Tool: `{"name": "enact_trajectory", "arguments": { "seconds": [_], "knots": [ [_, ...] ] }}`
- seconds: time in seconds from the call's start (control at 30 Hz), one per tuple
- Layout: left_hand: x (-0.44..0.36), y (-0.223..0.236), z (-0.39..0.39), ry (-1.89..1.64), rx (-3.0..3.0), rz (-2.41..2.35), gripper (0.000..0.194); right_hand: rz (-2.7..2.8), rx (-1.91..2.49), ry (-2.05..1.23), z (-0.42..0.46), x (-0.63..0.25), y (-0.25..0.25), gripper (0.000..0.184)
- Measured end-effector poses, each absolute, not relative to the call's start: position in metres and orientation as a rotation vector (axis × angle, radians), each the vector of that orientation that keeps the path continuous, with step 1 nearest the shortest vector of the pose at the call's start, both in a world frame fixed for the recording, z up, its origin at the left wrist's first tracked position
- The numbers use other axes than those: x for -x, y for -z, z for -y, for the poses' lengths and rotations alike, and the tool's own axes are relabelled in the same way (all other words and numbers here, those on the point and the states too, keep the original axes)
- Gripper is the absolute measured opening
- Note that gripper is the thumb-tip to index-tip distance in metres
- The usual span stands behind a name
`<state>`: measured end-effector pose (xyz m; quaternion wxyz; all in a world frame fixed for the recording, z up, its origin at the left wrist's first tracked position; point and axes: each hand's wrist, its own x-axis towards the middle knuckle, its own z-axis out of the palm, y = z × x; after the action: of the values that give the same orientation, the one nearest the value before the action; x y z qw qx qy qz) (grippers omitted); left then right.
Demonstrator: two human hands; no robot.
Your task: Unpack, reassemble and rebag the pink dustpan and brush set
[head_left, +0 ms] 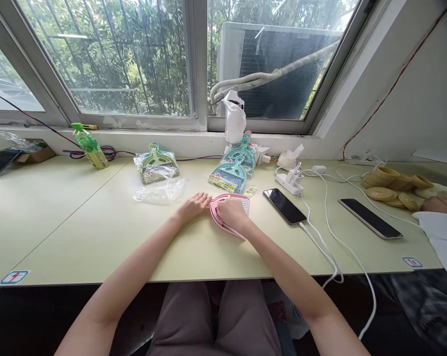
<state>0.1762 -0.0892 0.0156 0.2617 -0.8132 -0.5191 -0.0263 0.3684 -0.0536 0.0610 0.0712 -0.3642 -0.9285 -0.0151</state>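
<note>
A pink dustpan (235, 232) lies on the table in front of me, its handle to the left and its wide mouth to the right. A pink brush with pale bristles (245, 201) appears to be nested inside it. My left hand (194, 205) is at the handle end, with its fingers together over the handle. Closed into a fist, my right hand (231, 213) is over the pan and on the brush; its grip is largely hidden. Just beyond are wrapped teal dustpan-and-brush sets (232, 173), and a wrapped green set (157, 163) is farther left.
Clear plastic wrapping (160, 192) lies left of my hands. To the right are a phone (284, 205), a power strip (289, 183), white cables and another phone (370, 218). A co-worker's hand (440, 204) is by yellow round pieces (384, 178). A green bottle (90, 147) stands back left.
</note>
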Motion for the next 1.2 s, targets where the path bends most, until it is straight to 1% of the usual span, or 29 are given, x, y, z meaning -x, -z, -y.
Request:
{"name": "enact_trajectory", "arguments": {
  "seconds": [0.07, 0.17, 0.27, 0.4, 0.53, 0.77, 0.87, 1.03, 1.2],
  "knots": [
    [-0.174, -0.018, 0.088, 0.075, 2.195, 1.386, 0.039, 2.76, 1.107, -0.012, 0.051, -0.373, -0.06, 0.029],
    [-0.171, -0.02, 0.086, 0.063, 2.125, 1.464, 0.04, 2.675, 1.101, -0.204, 0.044, -0.378, -0.056, 0.024],
    [-0.17, -0.019, 0.085, 0.035, 2.066, 1.559, 0.044, 2.599, 1.109, -0.337, 0.039, -0.378, -0.049, 0.025],
    [-0.17, -0.018, 0.086, -0.017, 2.102, 1.544, 0.049, 2.57, 1.099, -0.297, 0.039, -0.373, -0.043, 0.022],
    [-0.176, -0.015, 0.085, -0.01, 2.065, 1.611, 0.049, 2.55, 1.012, -0.414, 0.039, -0.373, -0.044, 0.017],
    [-0.187, -0.007, 0.079, 0.109, 2.028, 1.754, 0.047, 2.55, 0.96, -0.487, 0.035, -0.376, -0.046, 0.022],
    [-0.19, -0.006, 0.08, 0.098, 1.993, 1.745, 0.045, 2.55, 0.968, -0.515, 0.034, -0.377, -0.046, 0.024],
    [-0.193, -0.013, 0.086, 0.054, 1.929, 1.694, 0.046, 2.565, 0.965, -0.424, 0.04, -0.378, -0.044, 0.026],
    [-0.188, -0.042, 0.099, 0.328, 1.823, 1.537, 0.056, 2.287, 0.898, -0.133, 0.047, -0.379, -0.053, 0.032]
  ]
}}
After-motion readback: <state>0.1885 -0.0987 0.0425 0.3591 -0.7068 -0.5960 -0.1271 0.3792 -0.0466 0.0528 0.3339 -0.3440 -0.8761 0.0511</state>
